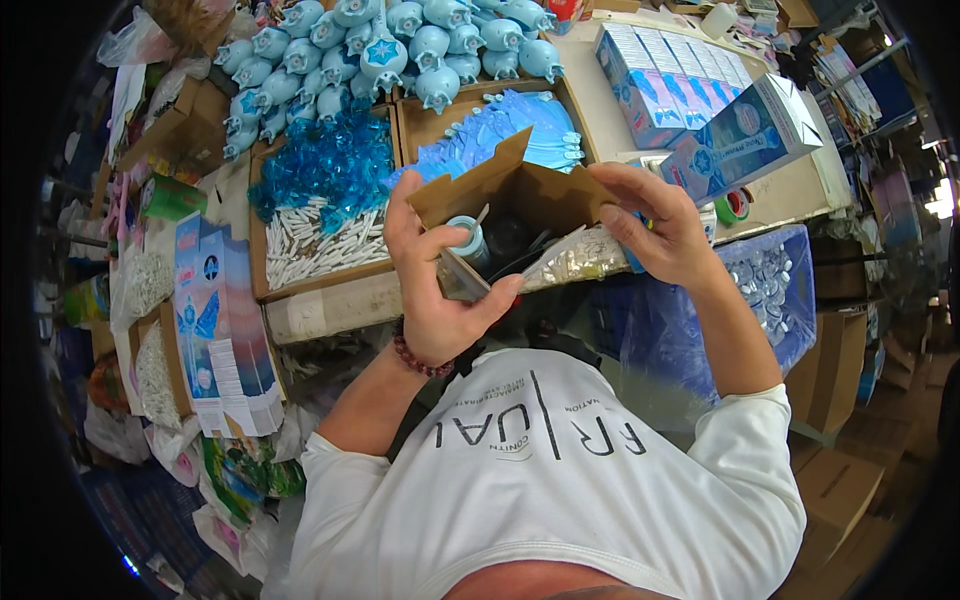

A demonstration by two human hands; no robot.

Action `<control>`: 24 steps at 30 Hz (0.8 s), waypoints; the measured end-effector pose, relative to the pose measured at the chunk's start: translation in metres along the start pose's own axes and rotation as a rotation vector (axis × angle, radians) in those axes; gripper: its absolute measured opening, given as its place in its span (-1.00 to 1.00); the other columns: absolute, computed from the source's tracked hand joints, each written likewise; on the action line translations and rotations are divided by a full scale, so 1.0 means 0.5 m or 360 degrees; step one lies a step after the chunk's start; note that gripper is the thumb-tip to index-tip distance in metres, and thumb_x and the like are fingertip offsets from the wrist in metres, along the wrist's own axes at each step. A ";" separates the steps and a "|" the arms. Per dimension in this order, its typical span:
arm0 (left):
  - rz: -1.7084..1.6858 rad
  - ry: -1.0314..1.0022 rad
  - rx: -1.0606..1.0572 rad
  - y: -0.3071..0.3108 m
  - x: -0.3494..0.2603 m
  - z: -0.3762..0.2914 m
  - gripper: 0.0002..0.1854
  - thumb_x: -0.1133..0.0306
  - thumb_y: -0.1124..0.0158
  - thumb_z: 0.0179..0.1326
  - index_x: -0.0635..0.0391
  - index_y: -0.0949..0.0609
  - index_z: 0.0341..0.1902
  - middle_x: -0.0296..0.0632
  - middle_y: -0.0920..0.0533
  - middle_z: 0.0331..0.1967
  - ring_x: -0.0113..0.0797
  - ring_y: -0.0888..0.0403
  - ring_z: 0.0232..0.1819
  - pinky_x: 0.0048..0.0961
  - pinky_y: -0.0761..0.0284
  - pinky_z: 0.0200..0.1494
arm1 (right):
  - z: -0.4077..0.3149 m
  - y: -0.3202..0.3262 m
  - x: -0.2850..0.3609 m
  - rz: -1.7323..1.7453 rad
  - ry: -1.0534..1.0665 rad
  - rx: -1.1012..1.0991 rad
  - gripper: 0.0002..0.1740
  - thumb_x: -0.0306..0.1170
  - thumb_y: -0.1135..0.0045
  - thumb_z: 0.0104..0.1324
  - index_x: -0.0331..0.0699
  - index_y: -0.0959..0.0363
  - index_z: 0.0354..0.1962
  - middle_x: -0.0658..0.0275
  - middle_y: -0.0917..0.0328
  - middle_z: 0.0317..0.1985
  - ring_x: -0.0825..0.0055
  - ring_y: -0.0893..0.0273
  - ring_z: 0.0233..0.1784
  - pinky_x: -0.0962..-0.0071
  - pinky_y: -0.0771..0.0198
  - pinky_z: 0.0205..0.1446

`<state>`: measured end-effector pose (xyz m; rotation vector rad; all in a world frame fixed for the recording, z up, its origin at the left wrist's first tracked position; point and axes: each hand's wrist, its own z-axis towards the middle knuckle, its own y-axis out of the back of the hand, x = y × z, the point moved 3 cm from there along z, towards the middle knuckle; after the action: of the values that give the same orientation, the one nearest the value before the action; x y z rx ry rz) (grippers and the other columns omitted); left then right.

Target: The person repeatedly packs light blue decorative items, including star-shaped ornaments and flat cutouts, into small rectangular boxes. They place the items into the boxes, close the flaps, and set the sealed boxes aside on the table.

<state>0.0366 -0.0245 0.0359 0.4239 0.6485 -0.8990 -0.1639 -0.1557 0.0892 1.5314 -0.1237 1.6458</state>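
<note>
An open cardboard box, brown on its inner side, is held up in front of me with its mouth toward my face. Inside it stands a light blue cylindrical part with a thin stick in its top; darker contents beside it are hard to make out. My left hand grips the box's left side, thumb along the near edge and a finger near the blue part. On the opposite side, my right hand pinches the right flap between thumb and fingers. A beaded bracelet circles my left wrist.
Behind the box lie blue translucent plastic parts, white sticks, blue wing-shaped pieces and piled light blue round toy parts. Printed boxes stand back right, flattened cartons left. A blue crate stands right.
</note>
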 end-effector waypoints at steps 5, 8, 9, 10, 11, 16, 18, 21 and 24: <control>-0.0070 0.0065 0.0573 0.013 -0.012 0.018 -0.57 0.36 -0.52 -0.13 0.09 -0.64 -0.11 -0.29 -0.68 -0.24 -0.22 -0.62 -0.06 -0.01 -0.22 0.32 | -0.017 -0.015 -0.041 0.0236 -0.0007 -0.0243 -0.56 -0.43 -0.15 0.35 -0.34 -0.39 0.15 0.24 -0.59 -0.10 0.55 -0.56 0.01 0.55 -0.45 0.04; 0.0021 0.0225 0.0775 0.011 0.001 0.006 -0.48 0.45 -0.42 -0.06 0.13 -0.53 0.06 -0.12 -0.61 -0.08 -0.14 -0.55 0.05 0.04 -0.22 0.29 | -0.009 -0.031 -0.089 0.0685 -0.0045 -0.0021 -0.55 -0.32 -0.22 0.31 -0.33 -0.45 0.10 0.22 -0.59 -0.04 0.51 -0.52 0.08 0.53 -0.42 0.10; 0.0198 0.0106 0.0581 -0.006 -0.005 0.005 -0.41 0.49 -0.37 -0.04 0.14 -0.48 0.16 0.00 -0.53 0.08 -0.07 -0.47 0.17 0.05 -0.20 0.29 | 0.007 -0.043 -0.089 0.0772 -0.0010 0.0082 -0.42 -0.04 -0.26 0.22 -0.31 -0.53 0.02 0.10 -0.44 0.20 0.37 -0.40 0.25 0.37 -0.30 0.26; 0.0477 0.0030 0.0616 -0.015 -0.019 0.032 -0.37 0.50 -0.35 -0.03 0.14 -0.44 0.20 0.06 -0.45 0.17 -0.03 -0.40 0.24 0.05 -0.18 0.30 | 0.014 -0.055 -0.082 0.0570 0.0028 0.0197 -0.35 0.07 -0.25 0.18 -0.31 -0.55 -0.01 0.07 -0.29 0.30 0.30 -0.30 0.32 0.29 -0.21 0.31; 0.0755 -0.0049 0.0647 -0.022 -0.026 0.046 -0.34 0.51 -0.33 -0.03 0.15 -0.40 0.25 0.12 -0.37 0.26 0.02 -0.33 0.30 0.06 -0.16 0.31 | 0.020 -0.061 -0.072 0.0367 0.0064 0.0310 -0.28 0.18 -0.24 0.14 -0.30 -0.58 -0.04 0.04 -0.15 0.40 0.23 -0.21 0.40 0.21 -0.13 0.37; 0.0500 -0.0083 0.0415 -0.024 -0.017 0.020 -0.37 0.50 -0.28 0.03 0.19 -0.38 0.26 0.13 -0.26 0.34 0.15 -0.24 0.33 0.03 -0.17 0.32 | 0.005 -0.091 -0.057 0.0786 -0.0541 0.0131 -0.48 0.08 -0.25 0.20 -0.26 -0.49 -0.31 0.00 -0.11 0.37 0.29 -0.23 0.32 0.33 -0.14 0.31; 0.0363 -0.0099 0.0335 -0.026 -0.008 0.017 -0.42 0.49 -0.29 0.03 0.21 -0.42 0.21 0.10 -0.35 0.29 0.14 -0.32 0.28 -0.03 -0.27 0.28 | -0.002 -0.112 -0.059 0.0925 -0.0538 -0.0065 -0.58 -0.06 -0.29 0.22 -0.27 -0.45 -0.33 0.06 -0.14 0.32 0.43 -0.28 0.20 0.41 -0.22 0.21; 0.0468 -0.0199 0.0553 -0.029 -0.013 0.025 -0.55 0.46 -0.31 0.04 0.25 -0.52 0.06 0.03 -0.50 0.16 0.11 -0.43 0.18 -0.12 -0.41 0.17 | -0.006 -0.117 -0.058 0.0989 -0.0546 -0.0204 -0.66 -0.22 -0.33 0.22 -0.25 -0.38 -0.30 0.15 -0.18 0.24 0.50 -0.34 0.08 0.49 -0.29 0.12; 0.0597 -0.0290 0.0681 -0.021 -0.015 0.025 -0.74 0.39 -0.28 0.10 0.24 -0.61 -0.14 -0.02 -0.56 0.07 0.09 -0.47 0.13 -0.14 -0.47 0.11 | -0.012 -0.122 -0.059 0.0970 -0.0581 -0.0158 -0.59 -0.22 -0.32 0.22 -0.25 -0.34 -0.15 0.14 -0.22 0.22 0.48 -0.33 0.11 0.50 -0.29 0.13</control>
<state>0.0286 -0.0333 0.0495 0.8076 0.1921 -0.7018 -0.1338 -0.1290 0.0344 1.8097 -0.9324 1.7471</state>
